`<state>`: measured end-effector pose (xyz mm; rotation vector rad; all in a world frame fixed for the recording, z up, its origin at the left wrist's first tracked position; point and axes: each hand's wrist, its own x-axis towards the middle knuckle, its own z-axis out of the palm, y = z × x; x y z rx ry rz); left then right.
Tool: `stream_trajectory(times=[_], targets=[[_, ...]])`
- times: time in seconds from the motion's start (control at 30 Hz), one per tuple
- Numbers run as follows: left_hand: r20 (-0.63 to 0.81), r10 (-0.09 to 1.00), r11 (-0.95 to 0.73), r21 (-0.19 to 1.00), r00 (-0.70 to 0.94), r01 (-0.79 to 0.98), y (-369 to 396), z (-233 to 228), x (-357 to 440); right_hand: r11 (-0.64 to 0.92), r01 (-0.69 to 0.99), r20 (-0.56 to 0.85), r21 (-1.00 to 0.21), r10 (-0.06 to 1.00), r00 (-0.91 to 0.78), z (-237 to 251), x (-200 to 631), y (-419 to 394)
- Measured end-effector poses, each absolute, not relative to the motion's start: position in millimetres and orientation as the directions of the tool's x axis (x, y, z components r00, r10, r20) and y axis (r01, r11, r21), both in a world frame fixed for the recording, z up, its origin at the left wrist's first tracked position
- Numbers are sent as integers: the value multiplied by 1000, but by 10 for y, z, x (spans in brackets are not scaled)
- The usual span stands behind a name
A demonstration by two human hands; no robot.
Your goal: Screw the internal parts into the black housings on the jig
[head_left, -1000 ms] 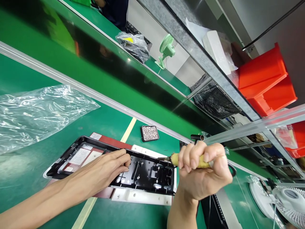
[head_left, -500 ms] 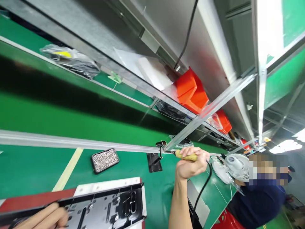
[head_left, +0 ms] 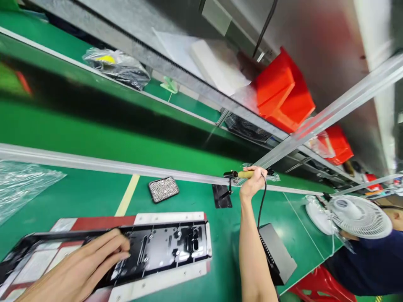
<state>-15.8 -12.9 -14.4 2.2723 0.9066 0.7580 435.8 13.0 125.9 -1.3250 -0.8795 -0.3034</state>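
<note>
In the head view my right hand (head_left: 254,181) grips the yellow handle of a soldering iron (head_left: 244,174), its cord hanging down past my forearm. The iron's front end is at the dark tube of a small stand (head_left: 231,174), so its tip is hidden. Lower left, my left hand (head_left: 90,262) lies over a long black housing (head_left: 160,249), fingers bent and drawn together. Whatever they pinch, if anything, is hidden. The housing rests in a white and red fixture (head_left: 170,217).
A black tray of silvery shavings (head_left: 163,189) lies behind the housing. Plastic film (head_left: 25,184) is at left, a grey box (head_left: 277,251) at right. A metal rail (head_left: 94,165) and a shelf with red bins (head_left: 283,92) run behind. A white fan (head_left: 359,216) stands near a seated person.
The soldering iron has moved into line with the stand's tube, its metal shaft no longer showing. My left hand has come further over the housing. The camera view has shifted.
</note>
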Motion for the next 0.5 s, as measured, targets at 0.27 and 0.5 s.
stream_trajectory(times=[0.27,0.5], targets=[[155,661,-578,730,734,365,-43,48,-237,-128,521,361,-844,582,728,1033,4174,-670],[52,721,-470,770,691,432,-131,53,-209,-198,581,46,-789,925,377,948,3339,-1305]])
